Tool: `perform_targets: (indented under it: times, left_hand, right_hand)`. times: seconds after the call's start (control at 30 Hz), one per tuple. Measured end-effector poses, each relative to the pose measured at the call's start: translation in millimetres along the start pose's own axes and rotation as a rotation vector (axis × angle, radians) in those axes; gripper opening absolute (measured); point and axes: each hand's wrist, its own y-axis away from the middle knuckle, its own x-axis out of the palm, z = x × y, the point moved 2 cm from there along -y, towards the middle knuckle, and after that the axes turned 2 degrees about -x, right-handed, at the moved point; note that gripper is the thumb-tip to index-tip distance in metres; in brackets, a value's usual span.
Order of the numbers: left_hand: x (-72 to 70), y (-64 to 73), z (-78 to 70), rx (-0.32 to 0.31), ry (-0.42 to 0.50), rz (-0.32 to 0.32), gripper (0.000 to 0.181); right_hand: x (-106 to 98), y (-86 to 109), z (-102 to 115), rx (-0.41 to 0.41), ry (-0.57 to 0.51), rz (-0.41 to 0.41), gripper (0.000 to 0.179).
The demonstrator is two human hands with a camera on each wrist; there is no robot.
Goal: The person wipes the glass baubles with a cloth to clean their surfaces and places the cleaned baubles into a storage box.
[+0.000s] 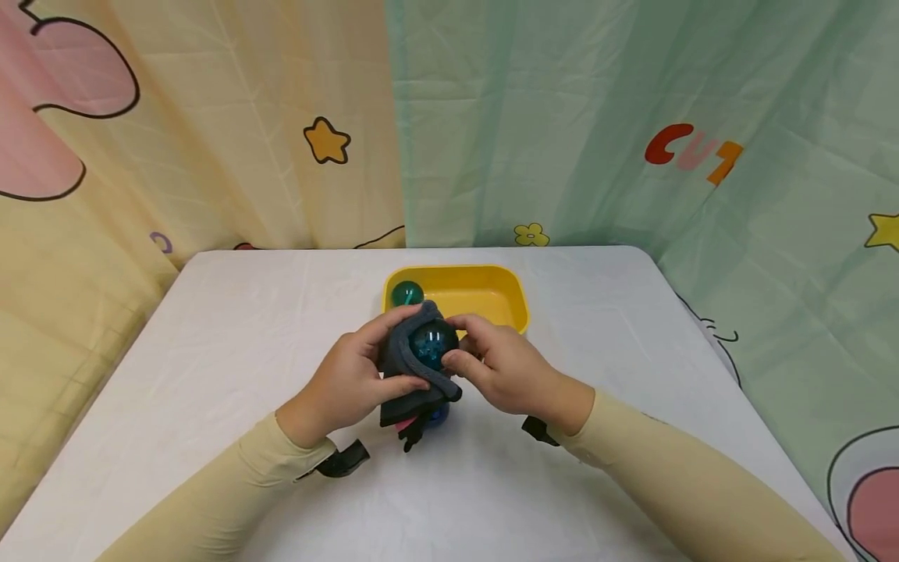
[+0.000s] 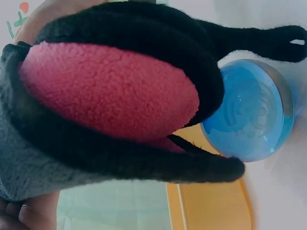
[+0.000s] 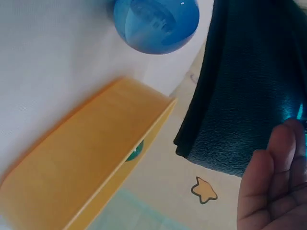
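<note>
A dark grey cloth (image 1: 400,406) with black edging and a pink patch (image 2: 115,91) is folded round one side of a dark teal, see-through ball (image 1: 433,343). My left hand (image 1: 344,386) grips the cloth from the left, thumb in front and fingers behind. On the right, my right hand (image 1: 513,371) pinches the ball between thumb and fingers. The cloth hides the ball in the left wrist view. Below the held cloth, a blue see-through ball (image 3: 156,24) lies on the white table, partly covered by the cloth in the head view.
Just beyond my hands stands a yellow tray (image 1: 485,293), with a green see-through ball (image 1: 407,293) in its far left corner. A patterned curtain (image 1: 449,117) hangs behind the white table (image 1: 597,312).
</note>
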Motion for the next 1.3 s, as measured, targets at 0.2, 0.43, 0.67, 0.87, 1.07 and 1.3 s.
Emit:
perform_targets:
  times: [0.2, 0.43, 0.67, 0.87, 1.07, 1.3]
  left_hand:
    - [-0.7, -0.6, 0.8, -0.011, 0.009, -0.012, 0.086]
    - [-2.1, -1.3, 1.6, -0.037, 0.027, -0.006, 0.087]
    - [-0.1, 0.0, 0.7, -0.015, 0.029, 0.023, 0.084]
    - [1.3, 0.1, 2.4, -0.016, 0.013, 0.035, 0.084]
    - [-2.5, -1.0, 5.1, -0.033, -0.004, -0.001, 0.087]
    - [-2.1, -0.1, 3.7, -0.051, 0.013, 0.017, 0.087]
  right_hand:
    - [-0.9, -0.4, 1.4, -0.068, -0.003, 0.001, 0.066]
    - [-4.2, -1.9, 3.2, -0.130, 0.155, 0.046, 0.070]
    - [-4.7, -1.4, 1.6, -0.050, 0.189, 0.062, 0.065]
    - [-0.2, -1.0, -3.4, 0.027, -0.023, 0.075, 0.045]
    - [-1.0, -2.2, 0.4, -0.059, 0.044, 0.081, 0.073]
    - [-2.7, -3.4, 3.7, -0.064, 0.243, 0.091, 0.070]
